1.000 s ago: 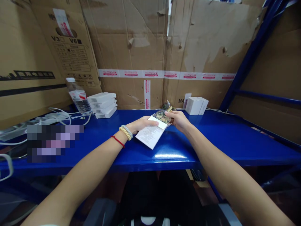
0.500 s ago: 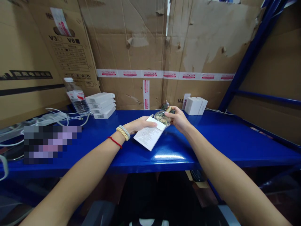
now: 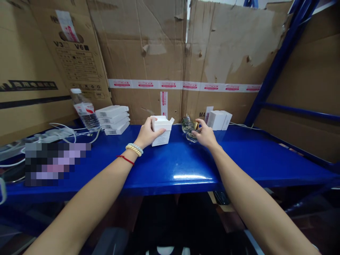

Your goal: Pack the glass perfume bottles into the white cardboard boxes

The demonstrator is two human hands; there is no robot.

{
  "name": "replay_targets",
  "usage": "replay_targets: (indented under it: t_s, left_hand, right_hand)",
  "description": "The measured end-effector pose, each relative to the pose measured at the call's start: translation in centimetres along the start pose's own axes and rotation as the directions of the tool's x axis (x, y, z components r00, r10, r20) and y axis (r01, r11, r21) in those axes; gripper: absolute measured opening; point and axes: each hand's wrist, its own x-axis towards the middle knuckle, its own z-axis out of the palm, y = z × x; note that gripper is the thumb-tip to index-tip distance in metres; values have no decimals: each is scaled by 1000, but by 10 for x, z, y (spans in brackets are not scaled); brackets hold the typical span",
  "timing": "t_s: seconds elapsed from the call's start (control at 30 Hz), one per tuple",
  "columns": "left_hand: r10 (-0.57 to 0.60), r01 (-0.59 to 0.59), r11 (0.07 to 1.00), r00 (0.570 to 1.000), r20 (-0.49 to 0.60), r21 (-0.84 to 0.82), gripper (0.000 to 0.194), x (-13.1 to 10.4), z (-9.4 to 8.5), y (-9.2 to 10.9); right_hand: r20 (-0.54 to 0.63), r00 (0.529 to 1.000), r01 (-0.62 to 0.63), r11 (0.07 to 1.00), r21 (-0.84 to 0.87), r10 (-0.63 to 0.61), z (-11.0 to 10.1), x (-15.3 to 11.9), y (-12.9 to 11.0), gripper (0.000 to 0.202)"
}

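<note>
A white box point(image 3: 161, 134) with raised top flaps stands upright near the middle of the blue table, and my left hand point(image 3: 149, 132) is wrapped round its left side. To its right, my right hand point(image 3: 205, 134) grips a round glass bottle point(image 3: 191, 135) with a gold cap, low over the tabletop. Just behind that bottle is a second glass bottle point(image 3: 187, 123), partly hidden, near the cardboard wall.
Stacked white boxes point(image 3: 114, 120) and a water bottle point(image 3: 86, 111) are at the back left, beside white cables point(image 3: 63, 132). More white boxes point(image 3: 219, 120) stand at the back right. Cardboard point(image 3: 143, 63) walls the rear of the blue table point(image 3: 170, 170).
The white box has gone from tilted flat in front of the bottle to upright on the left. My right hand and its bottle have moved slightly right and down, apart from the box.
</note>
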Motion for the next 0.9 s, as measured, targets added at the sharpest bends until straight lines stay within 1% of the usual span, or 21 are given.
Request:
replay_targets:
  t_s: [0.1,0.23,0.3,0.4,0.43,0.5,0.53,0.57,0.6,0.63,0.67,0.7,0.73,0.8,0.9]
  left_hand:
    - [-11,11,1000,1000,14,21,52,-1,0,-2]
    - [-6,6,1000,1000,20,20,52,-1,0,0]
    - [-12,11,1000,1000,22,20,51,-2,-1,2]
    - [-17,16,1000,1000,26,25,50,-2,-2,3]
    - [-20,20,999,999,28,25,51,-2,-2,3]
    - [-28,28,1000,999,38,3,53,-1,-2,1]
    - [-30,31,999,998,51,-25,54,-1,-1,-1]
    - [-32,37,997,997,75,-68,56,0,0,-3]
    - [-36,49,991,994,106,-121,57,0,2,-4]
    - [-43,68,982,989,139,-179,58,1,3,-6]
    - [-53,93,967,984,171,-237,59,1,5,-6]
    - [-67,124,949,978,195,-292,60,1,7,-7]
    - [-84,155,927,973,214,-341,60,1,9,-7]
    - [-113,204,883,967,230,-422,61,1,11,-6]
    - [-141,247,841,959,245,-481,62,0,14,-7]
  right_hand:
    - [20,999,-33,996,-78,34,0,-1,0,60]
    - [-13,988,-153,971,-184,154,-3,-6,-7,47]
    - [-35,980,-199,957,-211,196,-5,-10,-14,47]
    - [-51,972,-233,957,-171,227,-8,-14,-24,59]
    - [-57,967,-253,956,-146,248,-9,-14,-25,58]
    - [-90,957,-283,954,-100,275,-10,-11,-23,45]
    - [-107,958,-276,958,-75,267,-11,-7,-20,38]
    - [-112,965,-242,969,-45,236,-11,-3,-15,33]
    - [-92,978,-191,981,-7,190,-11,1,-9,31]
    - [-41,989,-142,989,43,143,-10,5,-3,35]
    - [35,995,-96,991,97,93,-9,8,4,40]
    - [89,995,-63,988,141,51,-8,11,9,44]
    - [120,992,-50,984,171,30,-7,12,13,45]
    - [128,991,-70,980,188,46,-5,14,18,44]
    - [136,982,-152,972,180,129,-4,13,19,40]
